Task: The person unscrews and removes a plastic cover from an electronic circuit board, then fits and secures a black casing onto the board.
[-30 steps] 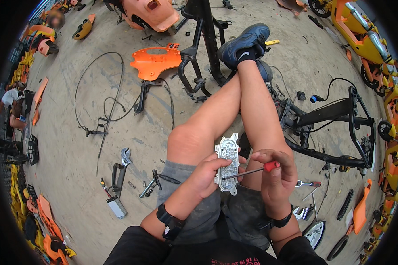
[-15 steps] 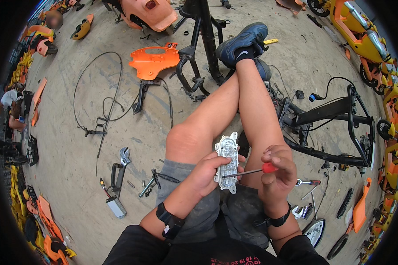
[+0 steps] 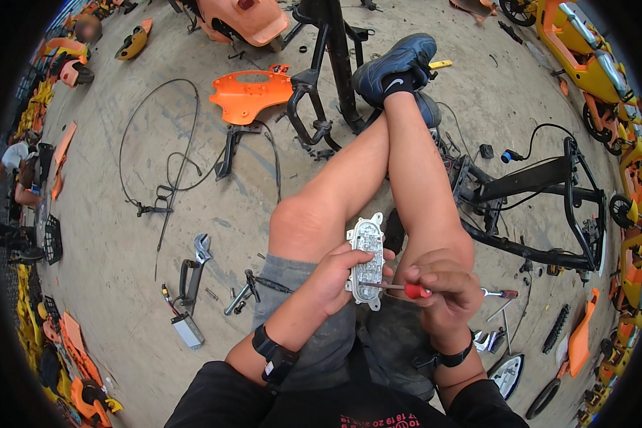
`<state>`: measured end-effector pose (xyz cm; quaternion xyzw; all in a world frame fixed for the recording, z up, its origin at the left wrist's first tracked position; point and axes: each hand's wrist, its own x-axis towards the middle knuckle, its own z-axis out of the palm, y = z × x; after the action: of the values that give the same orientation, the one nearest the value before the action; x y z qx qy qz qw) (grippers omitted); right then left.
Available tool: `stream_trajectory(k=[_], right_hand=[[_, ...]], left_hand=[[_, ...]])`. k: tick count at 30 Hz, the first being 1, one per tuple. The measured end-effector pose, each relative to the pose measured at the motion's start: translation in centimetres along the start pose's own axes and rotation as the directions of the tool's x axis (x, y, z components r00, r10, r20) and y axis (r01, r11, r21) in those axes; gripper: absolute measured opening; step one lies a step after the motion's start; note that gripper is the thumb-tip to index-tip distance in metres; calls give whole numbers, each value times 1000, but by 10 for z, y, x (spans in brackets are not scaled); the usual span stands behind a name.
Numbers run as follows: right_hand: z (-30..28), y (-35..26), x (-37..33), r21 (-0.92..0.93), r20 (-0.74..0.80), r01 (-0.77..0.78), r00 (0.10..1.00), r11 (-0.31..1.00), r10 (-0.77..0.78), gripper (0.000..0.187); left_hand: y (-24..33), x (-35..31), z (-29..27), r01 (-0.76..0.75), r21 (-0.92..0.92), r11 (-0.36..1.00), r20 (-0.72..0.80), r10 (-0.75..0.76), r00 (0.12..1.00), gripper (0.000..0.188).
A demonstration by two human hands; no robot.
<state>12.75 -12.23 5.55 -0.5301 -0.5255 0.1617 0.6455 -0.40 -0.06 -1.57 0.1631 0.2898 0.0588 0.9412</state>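
Observation:
Over my lap, my left hand (image 3: pixel 340 277) grips an oval lamp unit (image 3: pixel 368 246) with a pale rim, clear front and small mounting tabs. My left thumb lies across its face and fingertips show at its right side. My right hand (image 3: pixel 449 292) is closed on a screwdriver by its red handle (image 3: pixel 416 291). The thin metal shaft (image 3: pixel 385 286) points left, and its tip meets the lower part of the lamp unit. Whether the tip sits in a screw is too small to tell.
On the floor at left lie an adjustable wrench (image 3: pixel 202 247), a silver box with wires (image 3: pixel 187 332) and a looped cable (image 3: pixel 125 153). An orange panel (image 3: pixel 250 96) lies ahead, near a black frame (image 3: pixel 337 71). Another black frame (image 3: pixel 524 187) lies right, with tools (image 3: pixel 488 341) below.
My right hand has turned around the screwdriver, and its red handle has shifted slightly left and down. The lamp unit in my left hand stays almost in place.

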Motion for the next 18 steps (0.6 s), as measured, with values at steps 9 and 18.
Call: stream_trajectory(k=[9, 18], right_hand=[[2, 8, -9, -96, -177, 8, 984, 995, -25, 29], [6, 2, 5, 39, 8, -30, 1000, 999, 30, 26]], left_hand=[[2, -2, 3, -7, 27, 1000, -9, 7, 1000, 31], [1, -1, 4, -45, 5, 999, -15, 45, 999, 30]])
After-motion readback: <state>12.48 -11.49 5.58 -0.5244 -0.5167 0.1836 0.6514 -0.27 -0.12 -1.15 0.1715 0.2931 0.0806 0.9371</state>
